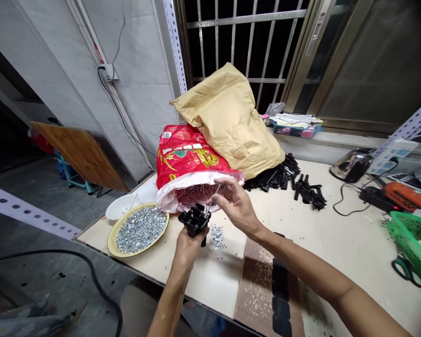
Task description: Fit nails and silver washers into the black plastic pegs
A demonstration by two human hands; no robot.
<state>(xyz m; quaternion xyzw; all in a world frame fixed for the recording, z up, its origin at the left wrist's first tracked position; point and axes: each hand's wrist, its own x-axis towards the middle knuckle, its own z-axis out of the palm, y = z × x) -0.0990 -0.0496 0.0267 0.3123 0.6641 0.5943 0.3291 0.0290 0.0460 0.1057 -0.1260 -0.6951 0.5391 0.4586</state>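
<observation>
My left hand (189, 243) is closed around several black plastic parts (195, 219), bunched together and held above the table's front part. Just to the right, my right hand (238, 208) pinches a thin metal rod (208, 208) that slants down to the black parts. Whether the rod's lower end sits inside them I cannot tell. Behind both hands a red printed bag (192, 150) lies with its mouth toward me, full of thin reddish-brown rods (196, 194). Small metal pieces (217, 236) are scattered on the table below my right hand.
At the left stands a yellow bowl (111, 243) of small metal pieces, beside a white dish (117, 206). A brown paper sack (231, 121) leans behind, near piled black parts (308, 192). Rightward are a green basket (403, 238), scissors (407, 271) and a brown board (252, 290).
</observation>
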